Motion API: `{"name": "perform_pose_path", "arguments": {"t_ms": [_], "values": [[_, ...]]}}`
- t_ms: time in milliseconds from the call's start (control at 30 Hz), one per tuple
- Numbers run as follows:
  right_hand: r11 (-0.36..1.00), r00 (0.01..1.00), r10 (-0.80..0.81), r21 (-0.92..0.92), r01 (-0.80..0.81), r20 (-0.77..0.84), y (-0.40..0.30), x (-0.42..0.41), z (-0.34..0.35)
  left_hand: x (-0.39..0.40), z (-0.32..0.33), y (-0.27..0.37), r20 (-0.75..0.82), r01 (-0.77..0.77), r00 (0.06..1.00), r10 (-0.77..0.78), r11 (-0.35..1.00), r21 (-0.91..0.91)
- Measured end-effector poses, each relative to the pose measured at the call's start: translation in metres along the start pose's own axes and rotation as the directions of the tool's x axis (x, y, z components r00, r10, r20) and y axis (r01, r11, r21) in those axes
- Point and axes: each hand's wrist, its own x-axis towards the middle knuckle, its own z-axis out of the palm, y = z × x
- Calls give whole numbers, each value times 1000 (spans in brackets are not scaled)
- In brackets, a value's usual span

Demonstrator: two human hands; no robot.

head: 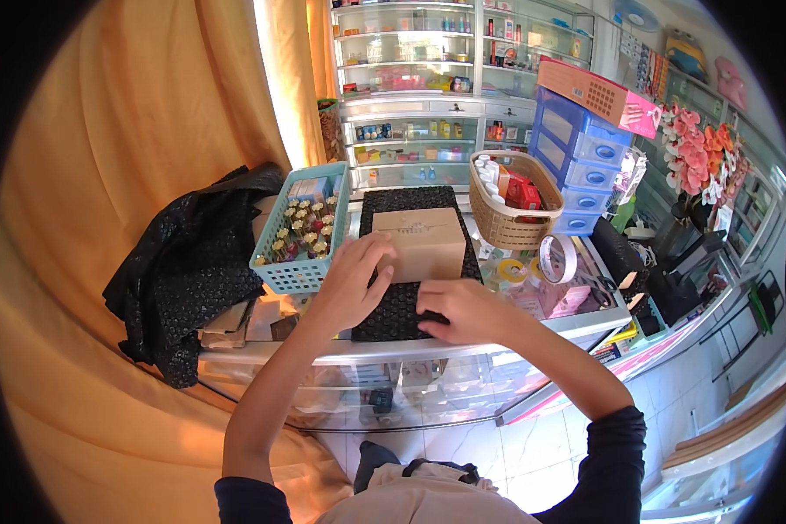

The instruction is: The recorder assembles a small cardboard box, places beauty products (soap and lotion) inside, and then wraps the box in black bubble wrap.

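A closed brown cardboard box [426, 252] sits on a sheet of black bubble wrap [393, 314], which lies on the glass counter. My left hand [350, 285] is at the box's left side, fingers spread and fingertips against its near left edge. Just in front of the box, my right hand [462, 309] is low over the wrap with its fingers curled. Whether those fingers pinch the wrap is hidden. To the left stands a teal plastic basket [295, 278] of small gold-capped bottles and boxes.
A tan basket [514, 226] with white-capped bottles and red boxes stands right, beside blue plastic drawers [576, 150]. Tape rolls [557, 259] and scissors [606, 291] lie near the counter's right end. More black bubble wrap [183, 275] is heaped left, by an orange curtain [137, 98].
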Motion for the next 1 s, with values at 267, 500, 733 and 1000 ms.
{"name": "perform_pose_path", "arguments": {"t_ms": [267,500,733,1000], "values": [[998,998,56,15,-57,36,-3,-20,11,0,-7,14,71,111,991,-113,993,31],[976,996,3,-217,-22,-91,-7,-3,5,-2,-15,12,139,14,990,-28,995,97],[964,966,56,-238,-118,-253,11,19,-25,3,-12,-3,137,-14,990,-11,983,183],[956,959,207,-169,-240,-195,22,4,-38,10,-15,-9,98,10,995,-23,990,138]]}}
